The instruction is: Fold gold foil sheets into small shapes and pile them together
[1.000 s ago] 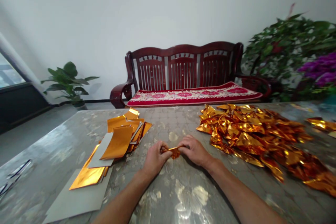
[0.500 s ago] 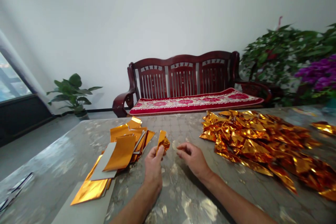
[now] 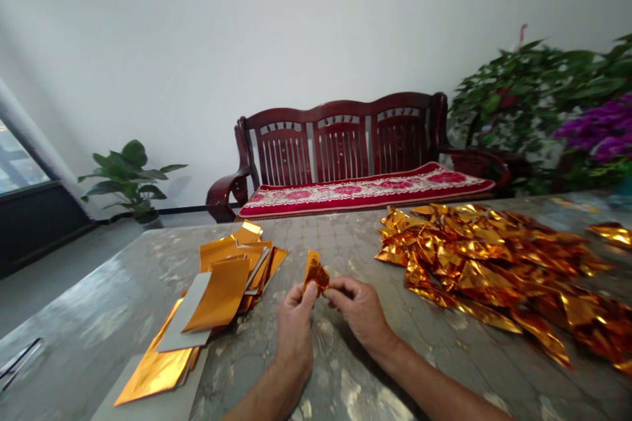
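At the far left lies one thin, dark-edged object [image 3: 20,363], cut off by the picture's edge and too unclear to name. Next come flat, rectangular gold foil-faced sheets [image 3: 220,289], overlapping in a loose, fanned stack, perhaps so that single edges are easy to catch; they sit near the left hand, presumably for short reach. A pale grey flat sheet [image 3: 182,401] lies beneath their near end.

In the middle, above the grey patterned tabletop [image 3: 340,237], the left hand [image 3: 296,319] grips a small, folded, shiny gold foil piece [image 3: 315,270] between thumb and fingers, low down, which leaves its upper part free and upright. The right hand [image 3: 358,312] has its fingertips pinched together at the piece's lower right edge, likely so one hand steadies while the other works the foil.

On the right is a heap of crumpled, pointed gold foil pieces [image 3: 478,270], probably kept apart from the flat sheets to avoid mixing.

Counts: sheets, several, too overlapped to number; held piece, one; hands, two; heap, many, uncountable.
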A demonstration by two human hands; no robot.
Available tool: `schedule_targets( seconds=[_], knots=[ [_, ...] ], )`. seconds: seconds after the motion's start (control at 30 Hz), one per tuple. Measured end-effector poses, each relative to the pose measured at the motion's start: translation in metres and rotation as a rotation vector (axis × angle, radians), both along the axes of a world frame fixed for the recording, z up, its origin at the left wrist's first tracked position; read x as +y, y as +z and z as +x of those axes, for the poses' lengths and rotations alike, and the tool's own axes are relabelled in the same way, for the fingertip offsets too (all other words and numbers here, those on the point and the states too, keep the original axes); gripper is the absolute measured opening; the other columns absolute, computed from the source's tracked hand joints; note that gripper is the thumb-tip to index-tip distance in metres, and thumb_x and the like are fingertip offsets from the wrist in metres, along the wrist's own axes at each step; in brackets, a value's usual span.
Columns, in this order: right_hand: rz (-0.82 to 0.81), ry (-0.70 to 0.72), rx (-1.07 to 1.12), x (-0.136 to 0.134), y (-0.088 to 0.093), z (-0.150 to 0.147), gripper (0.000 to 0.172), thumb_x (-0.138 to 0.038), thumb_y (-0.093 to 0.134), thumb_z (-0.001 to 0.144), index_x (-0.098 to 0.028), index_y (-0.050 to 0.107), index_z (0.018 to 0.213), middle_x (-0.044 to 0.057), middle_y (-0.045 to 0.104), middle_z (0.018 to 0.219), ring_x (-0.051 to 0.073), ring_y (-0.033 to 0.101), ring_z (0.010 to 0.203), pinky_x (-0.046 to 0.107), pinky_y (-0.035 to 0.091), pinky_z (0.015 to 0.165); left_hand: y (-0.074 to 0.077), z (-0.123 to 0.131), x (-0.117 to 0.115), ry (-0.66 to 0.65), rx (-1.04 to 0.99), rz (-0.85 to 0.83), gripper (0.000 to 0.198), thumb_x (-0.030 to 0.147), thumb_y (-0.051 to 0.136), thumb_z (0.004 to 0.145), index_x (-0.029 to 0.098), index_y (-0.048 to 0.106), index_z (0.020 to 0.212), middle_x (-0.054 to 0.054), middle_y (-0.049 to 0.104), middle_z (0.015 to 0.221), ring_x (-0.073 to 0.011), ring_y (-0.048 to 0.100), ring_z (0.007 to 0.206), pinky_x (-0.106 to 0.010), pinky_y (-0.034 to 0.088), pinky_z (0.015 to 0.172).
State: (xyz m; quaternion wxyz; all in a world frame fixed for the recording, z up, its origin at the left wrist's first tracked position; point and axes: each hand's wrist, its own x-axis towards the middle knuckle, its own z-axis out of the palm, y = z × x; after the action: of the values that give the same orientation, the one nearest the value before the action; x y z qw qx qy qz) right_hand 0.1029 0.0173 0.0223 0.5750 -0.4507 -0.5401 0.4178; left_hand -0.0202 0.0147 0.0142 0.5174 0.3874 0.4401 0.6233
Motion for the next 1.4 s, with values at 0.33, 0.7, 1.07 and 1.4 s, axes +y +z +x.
schedule_targets(
  seconds=[0.33, 0.7, 1.07, 1.4],
  knots=[
    [-0.007, -0.008, 0.032, -0.001, 0.004, 0.000, 0.019, -0.037, 0.072, 0.072, -0.018, 0.071, 0.071, -0.001, 0.064, 0.060, 0.013, 0.056, 0.054, 0.024, 0.046, 0.054, 0.002, 0.001, -0.001, -0.019, -0.005, -0.010, 0.035, 0.049, 0.078, 0.066, 0.015, 0.071, 0.074, 0.000, 0.065, 0.069, -0.0112, 0.052, 0.064, -0.023, 0.042, 0.064],
    [0.016, -0.008, 0.044, -0.006, 0.008, 0.002, 0.019, -0.036, 0.070, 0.073, -0.018, 0.068, 0.067, -0.001, 0.062, 0.058, 0.014, 0.057, 0.055, 0.025, 0.047, 0.056, 0.001, 0.003, -0.003, -0.081, -0.065, 0.016, 0.035, 0.048, 0.078, 0.068, 0.015, 0.070, 0.075, 0.000, 0.063, 0.068, -0.0101, 0.052, 0.063, -0.021, 0.042, 0.063],
    [-0.125, 0.117, 0.125, -0.003, -0.001, 0.007, 0.038, -0.055, 0.067, 0.076, -0.017, 0.066, 0.073, 0.000, 0.065, 0.065, 0.012, 0.057, 0.051, 0.024, 0.045, 0.051, 0.001, 0.000, -0.001, -0.018, 0.024, -0.018, 0.035, 0.050, 0.077, 0.067, 0.015, 0.070, 0.070, 0.001, 0.063, 0.064, -0.0098, 0.050, 0.059, -0.021, 0.041, 0.061],
    [-0.083, 0.024, -0.011, 0.000, -0.001, 0.002, 0.031, -0.047, 0.072, 0.072, -0.019, 0.058, 0.069, -0.004, 0.056, 0.056, 0.012, 0.051, 0.051, 0.023, 0.041, 0.047, 0.000, 0.003, -0.001, -0.049, 0.125, 0.010, 0.030, 0.045, 0.073, 0.071, 0.015, 0.070, 0.070, 0.000, 0.065, 0.066, -0.0128, 0.055, 0.065, -0.023, 0.044, 0.065]
  ],
)
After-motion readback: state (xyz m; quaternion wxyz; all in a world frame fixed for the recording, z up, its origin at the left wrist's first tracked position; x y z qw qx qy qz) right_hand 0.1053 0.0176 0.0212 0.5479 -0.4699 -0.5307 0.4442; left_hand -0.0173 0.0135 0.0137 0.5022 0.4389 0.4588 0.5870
